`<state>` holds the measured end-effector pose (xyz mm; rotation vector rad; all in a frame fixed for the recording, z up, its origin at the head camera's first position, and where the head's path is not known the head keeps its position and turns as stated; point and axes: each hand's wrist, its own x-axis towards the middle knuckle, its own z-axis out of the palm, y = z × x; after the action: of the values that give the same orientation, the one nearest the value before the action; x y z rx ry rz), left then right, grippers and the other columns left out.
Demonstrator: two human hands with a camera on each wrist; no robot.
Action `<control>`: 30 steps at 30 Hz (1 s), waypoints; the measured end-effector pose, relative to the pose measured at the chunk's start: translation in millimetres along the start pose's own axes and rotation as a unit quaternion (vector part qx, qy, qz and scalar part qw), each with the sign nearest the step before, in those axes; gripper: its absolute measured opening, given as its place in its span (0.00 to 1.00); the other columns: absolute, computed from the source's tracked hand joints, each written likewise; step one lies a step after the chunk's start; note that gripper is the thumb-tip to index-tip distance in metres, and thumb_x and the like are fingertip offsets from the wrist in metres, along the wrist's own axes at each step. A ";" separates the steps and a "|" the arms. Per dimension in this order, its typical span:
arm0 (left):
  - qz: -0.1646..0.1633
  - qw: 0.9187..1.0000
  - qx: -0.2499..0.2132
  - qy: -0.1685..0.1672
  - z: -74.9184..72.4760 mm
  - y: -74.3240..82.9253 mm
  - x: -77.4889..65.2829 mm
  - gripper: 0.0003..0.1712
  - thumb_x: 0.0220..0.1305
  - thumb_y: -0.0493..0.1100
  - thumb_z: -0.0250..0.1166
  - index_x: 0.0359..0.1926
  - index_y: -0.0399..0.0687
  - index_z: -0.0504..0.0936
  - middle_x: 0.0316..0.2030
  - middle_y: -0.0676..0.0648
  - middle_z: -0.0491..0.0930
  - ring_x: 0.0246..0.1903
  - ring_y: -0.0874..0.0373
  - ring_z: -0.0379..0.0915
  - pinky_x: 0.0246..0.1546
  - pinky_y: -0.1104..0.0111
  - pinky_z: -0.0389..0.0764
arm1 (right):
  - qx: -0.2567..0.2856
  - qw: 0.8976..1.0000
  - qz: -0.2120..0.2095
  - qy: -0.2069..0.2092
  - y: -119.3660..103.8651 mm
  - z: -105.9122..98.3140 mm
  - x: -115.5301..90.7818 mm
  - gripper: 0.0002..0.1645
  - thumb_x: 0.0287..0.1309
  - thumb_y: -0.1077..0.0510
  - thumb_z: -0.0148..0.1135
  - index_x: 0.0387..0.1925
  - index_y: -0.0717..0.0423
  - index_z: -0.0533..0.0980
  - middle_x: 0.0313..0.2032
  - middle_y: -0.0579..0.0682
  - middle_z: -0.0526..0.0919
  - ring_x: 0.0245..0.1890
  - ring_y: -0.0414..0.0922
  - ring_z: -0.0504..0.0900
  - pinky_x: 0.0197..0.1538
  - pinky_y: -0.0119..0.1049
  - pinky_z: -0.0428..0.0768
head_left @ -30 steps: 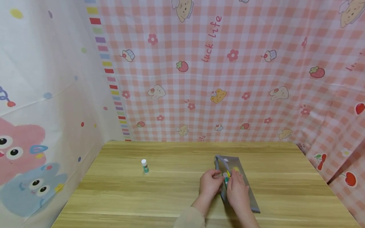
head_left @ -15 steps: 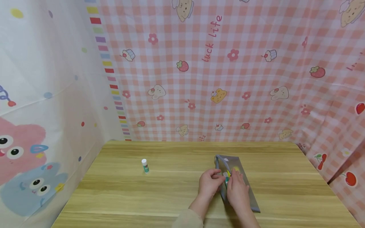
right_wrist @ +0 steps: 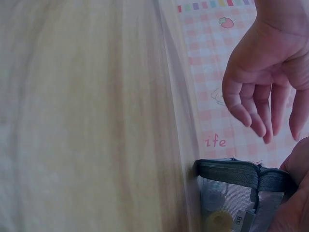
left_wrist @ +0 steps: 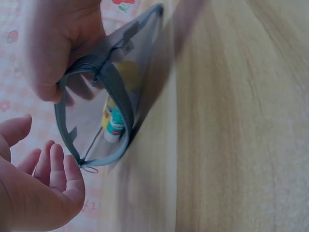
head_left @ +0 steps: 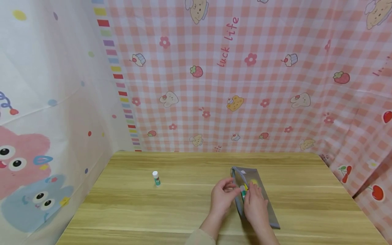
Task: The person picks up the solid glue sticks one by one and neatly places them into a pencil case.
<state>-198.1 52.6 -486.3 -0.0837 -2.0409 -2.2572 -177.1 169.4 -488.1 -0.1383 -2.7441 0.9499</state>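
A grey mesh zipper pouch (head_left: pixel 250 173) lies on the table with its zipped mouth spread apart. My right hand (head_left: pixel 256 205) grips the pouch's rim, its thumb and fingers on either side of the edge in the left wrist view. Inside, near the mouth, lies a green glue stick (left_wrist: pixel 115 123) with a white end, beside a yellow item (left_wrist: pixel 105 112). A round yellow thing (left_wrist: pixel 128 73) shows through the mesh deeper in. My left hand (head_left: pixel 222 197) hovers just left of the opening, fingers loosely bent and holding nothing.
A second glue stick (head_left: pixel 156 179), green with a white cap, stands on the wooden table (head_left: pixel 128 211) to the left. A pink checked cloth (head_left: pixel 183 85) hangs behind the table's far edge, and a white printed cloth (head_left: pixel 76 112) hangs at the left.
My left hand has drawn slightly left, away from the pouch's mouth, and its fingers have loosened. The right hand and the pouch have stayed in place.
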 end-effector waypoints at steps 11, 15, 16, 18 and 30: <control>0.003 0.998 -0.006 0.058 -12.4 8.7 1.8 0.24 0.49 0.30 0.76 0.50 0.34 0.82 0.38 0.40 0.84 0.34 0.57 0.78 0.34 0.74 0.82 | 0.008 1.000 -0.004 0.007 0.5 0.1 -1.5 0.26 0.72 0.64 0.41 0.64 0.78 0.63 0.63 0.79 0.62 0.65 0.75 0.59 0.57 0.82 0.53; 0.005 0.998 -0.009 0.069 -20.8 10.7 1.7 0.24 0.50 0.29 0.75 0.51 0.35 0.82 0.39 0.41 0.84 0.35 0.54 0.79 0.34 0.74 0.82 | 0.008 1.000 -0.005 0.008 0.2 -0.5 -1.4 0.25 0.72 0.64 0.41 0.64 0.78 0.63 0.63 0.79 0.62 0.64 0.75 0.58 0.56 0.82 0.53; 0.006 0.997 -0.010 0.071 -23.1 11.2 1.6 0.25 0.50 0.29 0.75 0.51 0.35 0.82 0.39 0.40 0.83 0.36 0.54 0.79 0.34 0.74 0.82 | 0.008 1.000 -0.005 0.008 -0.1 -0.8 -1.5 0.25 0.72 0.64 0.41 0.64 0.78 0.63 0.63 0.79 0.62 0.64 0.75 0.58 0.56 0.82 0.53; 0.011 0.997 -0.011 0.076 -27.6 11.7 1.5 0.25 0.50 0.28 0.74 0.52 0.34 0.81 0.40 0.40 0.83 0.36 0.52 0.79 0.35 0.74 0.82 | 0.008 1.000 -0.005 0.008 -0.3 -0.9 -1.6 0.25 0.72 0.64 0.41 0.63 0.78 0.63 0.63 0.79 0.62 0.64 0.75 0.59 0.56 0.82 0.53; 0.025 0.994 -0.006 0.107 -54.7 19.3 3.1 0.26 0.51 0.29 0.74 0.54 0.33 0.80 0.43 0.38 0.82 0.41 0.47 0.78 0.37 0.74 0.81 | 0.000 1.000 0.012 -0.012 -1.6 -2.1 0.3 0.26 0.73 0.64 0.41 0.65 0.77 0.62 0.65 0.78 0.61 0.66 0.74 0.57 0.58 0.81 0.52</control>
<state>-197.8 -3.8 -472.4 0.1004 -1.8948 -2.1454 -176.9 169.5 -485.4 -0.1597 -2.7700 0.9646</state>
